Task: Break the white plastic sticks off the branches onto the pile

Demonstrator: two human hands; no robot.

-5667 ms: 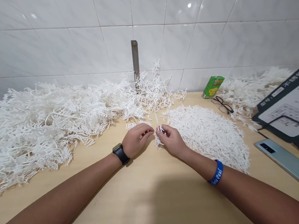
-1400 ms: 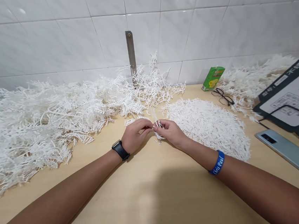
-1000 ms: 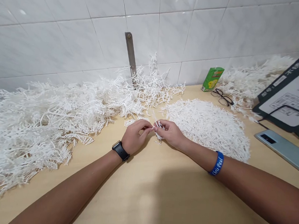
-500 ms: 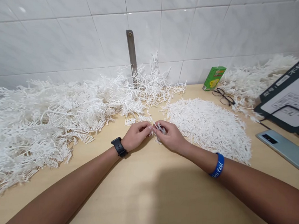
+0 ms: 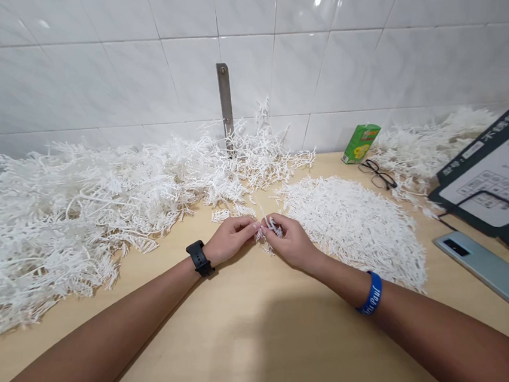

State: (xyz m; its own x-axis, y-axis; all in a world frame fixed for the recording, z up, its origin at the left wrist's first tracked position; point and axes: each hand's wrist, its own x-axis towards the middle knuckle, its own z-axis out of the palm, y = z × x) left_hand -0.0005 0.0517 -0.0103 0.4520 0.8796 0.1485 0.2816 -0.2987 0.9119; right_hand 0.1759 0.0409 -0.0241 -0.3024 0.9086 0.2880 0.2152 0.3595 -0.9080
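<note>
On the wooden bench point(image 5: 241, 334), just in front of a tiled wall, the left hand point(image 5: 229, 239) and right hand point(image 5: 292, 242) meet fingertip to fingertip, both pinched closed on a small cluster of white plastic sticks point(image 5: 269, 227). A tangled heap of joined sticks point(image 5: 78, 198) lies to the left and a flatter pile of loose sticks point(image 5: 359, 225) just beside the right hand.

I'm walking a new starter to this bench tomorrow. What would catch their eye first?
Most likely the huge tangled heap of white plastic strips along the tiled wall on the left, then the flatter pile of loose white pieces on the right. Between them, the left hand and right hand meet, pinching a small white cluster above the wooden table.
</note>
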